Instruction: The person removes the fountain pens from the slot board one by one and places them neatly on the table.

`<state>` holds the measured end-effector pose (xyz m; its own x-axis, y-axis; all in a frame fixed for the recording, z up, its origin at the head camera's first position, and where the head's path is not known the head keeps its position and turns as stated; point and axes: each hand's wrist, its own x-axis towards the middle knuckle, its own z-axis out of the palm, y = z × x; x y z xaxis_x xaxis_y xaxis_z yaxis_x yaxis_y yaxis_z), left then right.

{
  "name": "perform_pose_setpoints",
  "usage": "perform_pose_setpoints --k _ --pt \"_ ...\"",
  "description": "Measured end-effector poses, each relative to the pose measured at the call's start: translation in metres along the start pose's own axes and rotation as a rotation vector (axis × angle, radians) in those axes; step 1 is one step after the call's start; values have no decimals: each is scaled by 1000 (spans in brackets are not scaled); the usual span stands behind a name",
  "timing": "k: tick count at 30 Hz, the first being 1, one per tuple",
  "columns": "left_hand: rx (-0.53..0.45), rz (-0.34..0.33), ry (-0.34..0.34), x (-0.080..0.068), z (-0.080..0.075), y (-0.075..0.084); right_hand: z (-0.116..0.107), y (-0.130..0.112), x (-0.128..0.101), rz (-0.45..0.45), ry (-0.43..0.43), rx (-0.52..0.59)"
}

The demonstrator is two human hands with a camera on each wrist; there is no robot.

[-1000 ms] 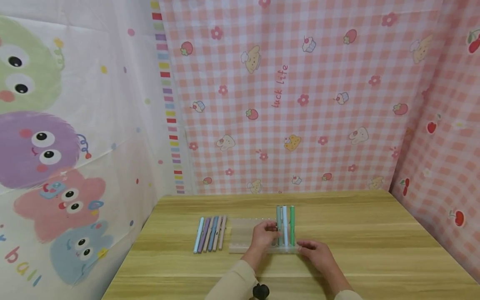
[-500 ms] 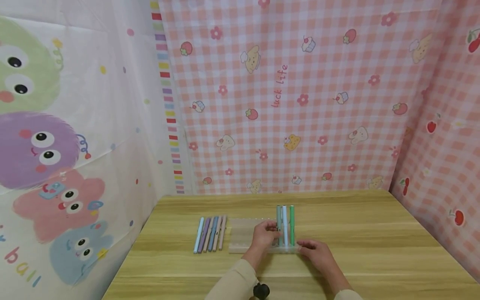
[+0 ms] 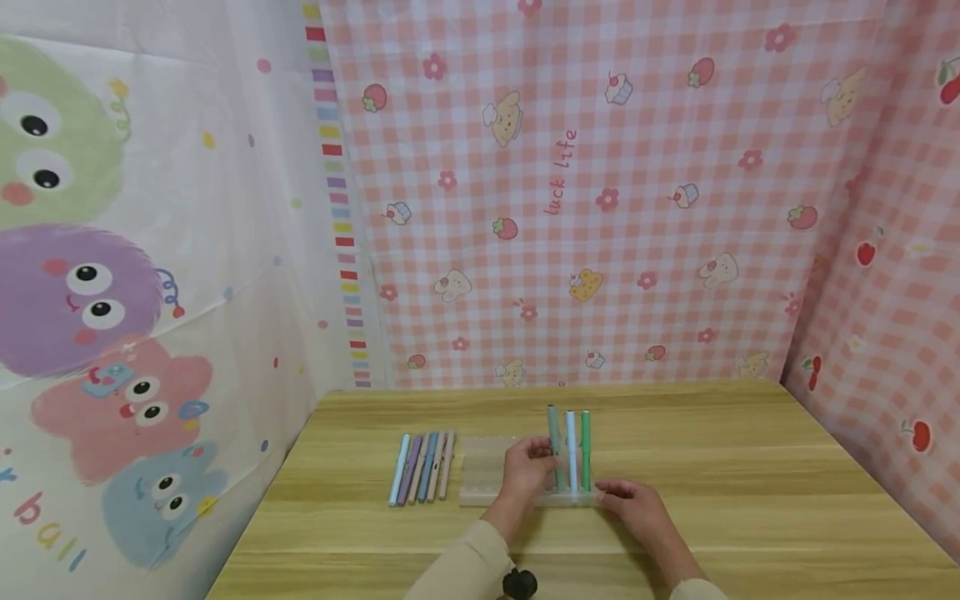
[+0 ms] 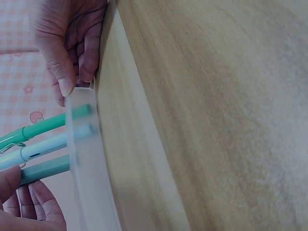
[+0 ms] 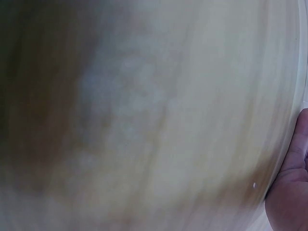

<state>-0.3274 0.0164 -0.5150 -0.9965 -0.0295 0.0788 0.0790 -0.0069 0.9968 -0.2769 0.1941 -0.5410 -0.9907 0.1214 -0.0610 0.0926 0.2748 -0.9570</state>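
Head view: I see a clear holder (image 3: 525,475) lying mid-bench with three pens standing in its right end: a grey-green pen (image 3: 553,442), a white pen (image 3: 572,450) and a green pen (image 3: 586,446). Left hand (image 3: 525,471) has its fingers curled round the grey-green pen, which sits a bit higher than the other two and leans slightly; I judge it half seated in its slot. Right hand (image 3: 633,508) rests at the holder's right end, fingers on its edge, steadying it. Left wrist view shows that hand (image 4: 72,43) pinching the holder's corner (image 4: 84,159), and the three pens poking through the frosted plastic.

Progress, as I judge it: three pens at the holder, five loose pens (image 3: 422,467) lying in a row on the bench just left of it. Most of the holder's left part shows no pens.

Bench (image 3: 750,467) is light wood grain. Behind it hangs a pink checked cloth (image 3: 600,208) with fruit and cake prints; on the left, a white cloth (image 3: 150,250) with fuzzy cartoon creatures. Right wrist view is blurred, only wood and a bit of hand.
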Motion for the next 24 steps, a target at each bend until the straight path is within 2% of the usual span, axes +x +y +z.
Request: perform_pose_setpoints --k 8,18,24 --pt "-45 39 -30 0 -10 14 0 2 2 6 -10 -15" --pt "-148 -19 -48 10 -33 40 0 4 3 0 -5 -12" --pt "-151 -24 -27 22 -56 50 0 3 2 3 -11 -20"
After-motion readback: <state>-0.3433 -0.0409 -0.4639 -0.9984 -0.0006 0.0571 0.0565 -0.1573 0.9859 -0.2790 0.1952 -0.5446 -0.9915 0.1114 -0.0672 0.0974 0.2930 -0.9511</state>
